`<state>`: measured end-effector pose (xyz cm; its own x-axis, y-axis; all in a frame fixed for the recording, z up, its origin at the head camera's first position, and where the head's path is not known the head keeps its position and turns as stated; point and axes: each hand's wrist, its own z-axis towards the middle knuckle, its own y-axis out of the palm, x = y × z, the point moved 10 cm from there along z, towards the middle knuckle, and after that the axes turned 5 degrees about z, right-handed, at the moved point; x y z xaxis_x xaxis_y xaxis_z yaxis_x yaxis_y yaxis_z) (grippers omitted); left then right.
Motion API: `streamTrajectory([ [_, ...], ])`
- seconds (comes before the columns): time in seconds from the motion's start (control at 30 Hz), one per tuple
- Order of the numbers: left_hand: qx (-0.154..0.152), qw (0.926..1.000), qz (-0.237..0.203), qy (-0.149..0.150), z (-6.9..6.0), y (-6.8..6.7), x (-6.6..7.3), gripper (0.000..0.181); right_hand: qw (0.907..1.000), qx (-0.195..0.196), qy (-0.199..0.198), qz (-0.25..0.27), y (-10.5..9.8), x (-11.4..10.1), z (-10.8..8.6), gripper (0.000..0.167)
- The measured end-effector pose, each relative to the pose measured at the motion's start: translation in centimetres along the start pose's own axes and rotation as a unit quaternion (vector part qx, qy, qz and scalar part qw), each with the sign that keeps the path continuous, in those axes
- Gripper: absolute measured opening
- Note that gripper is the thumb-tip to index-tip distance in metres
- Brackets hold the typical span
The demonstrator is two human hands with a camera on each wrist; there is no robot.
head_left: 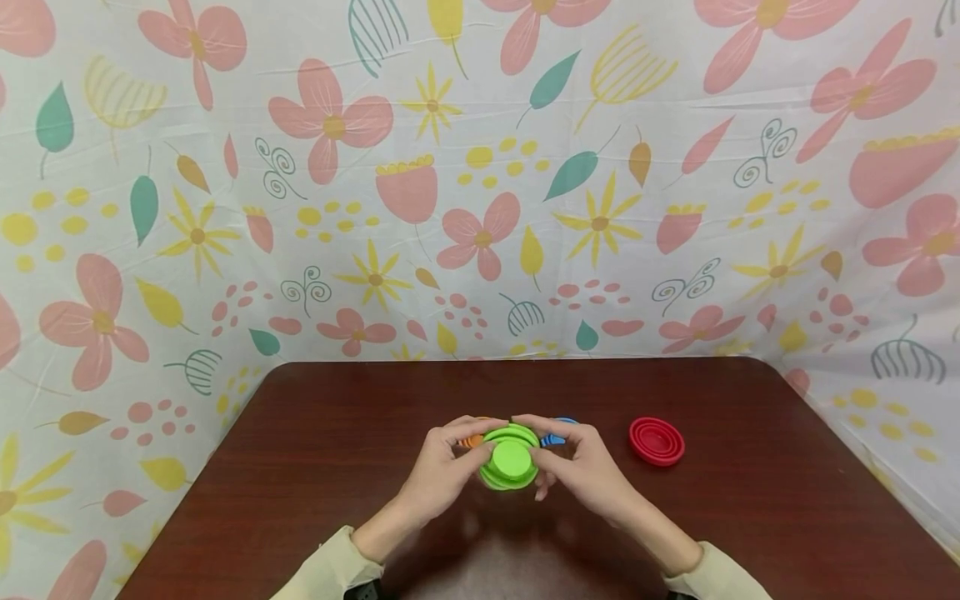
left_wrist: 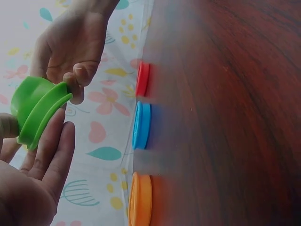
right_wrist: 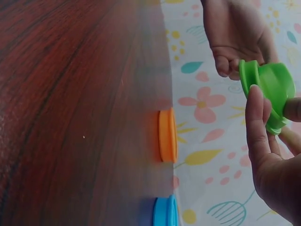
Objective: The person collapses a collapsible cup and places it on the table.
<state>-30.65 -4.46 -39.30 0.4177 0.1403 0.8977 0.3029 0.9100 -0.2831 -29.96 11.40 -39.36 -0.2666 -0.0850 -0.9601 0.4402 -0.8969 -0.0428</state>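
Note:
Both hands hold a green collapsible silicone cup (head_left: 512, 459) up above the table, its small round base turned toward the head camera. From the left, my left hand (head_left: 441, 468) pinches its rim between thumb and fingers. My right hand (head_left: 592, 467) grips the opposite side the same way. In the left wrist view the green cup (left_wrist: 35, 110) is partly expanded, with its stepped rim facing the table. The right wrist view shows the same green cup (right_wrist: 270, 89), its wall bent a little near the thumb.
On the dark wooden table (head_left: 337, 475) a flattened red cup (head_left: 657, 442) lies to the right. A blue cup (left_wrist: 142, 125) and an orange cup (left_wrist: 140, 200), both flat, stand behind the hands, mostly hidden in the head view. A flowered cloth (head_left: 480, 167) hangs behind the table.

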Motion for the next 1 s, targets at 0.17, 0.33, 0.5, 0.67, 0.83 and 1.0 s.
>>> streamTrajectory([
  [0.17, -0.039, 0.9956, -0.085, 0.007, -0.07, 0.60, -0.04, 0.038, 0.9999, 0.012, 0.006, -0.003, -0.29, 0.09, -0.07, 0.043],
  [0.33, -0.056, 0.9916, -0.114, 0.026, -0.16, 0.76, 0.14, 0.045, 0.9999, 0.013, 0.008, -0.004, -0.30, 0.12, -0.15, 0.044],
  [0.5, -0.042, 0.9941, -0.093, 0.038, -0.17, 0.55, 0.44, 0.044, 0.9998, 0.013, 0.011, -0.010, -0.21, 0.05, -0.21, 0.043],
  [0.67, -0.019, 0.9973, -0.067, 0.025, -0.06, 0.38, 0.46, 0.046, 0.9998, 0.004, 0.013, 0.012, 0.07, 0.00, -0.32, 0.043],
  [0.83, -0.007, 0.9980, -0.063, 0.008, -0.05, 0.48, 0.41, 0.048, 0.9981, -0.019, 0.010, 0.058, 0.38, -0.19, -0.39, 0.049],
  [1.0, -0.006, 0.9982, -0.059, -0.005, -0.12, 0.53, 0.09, 0.050, 0.9978, -0.029, 0.003, 0.059, 0.36, -0.33, -0.48, 0.052],
])
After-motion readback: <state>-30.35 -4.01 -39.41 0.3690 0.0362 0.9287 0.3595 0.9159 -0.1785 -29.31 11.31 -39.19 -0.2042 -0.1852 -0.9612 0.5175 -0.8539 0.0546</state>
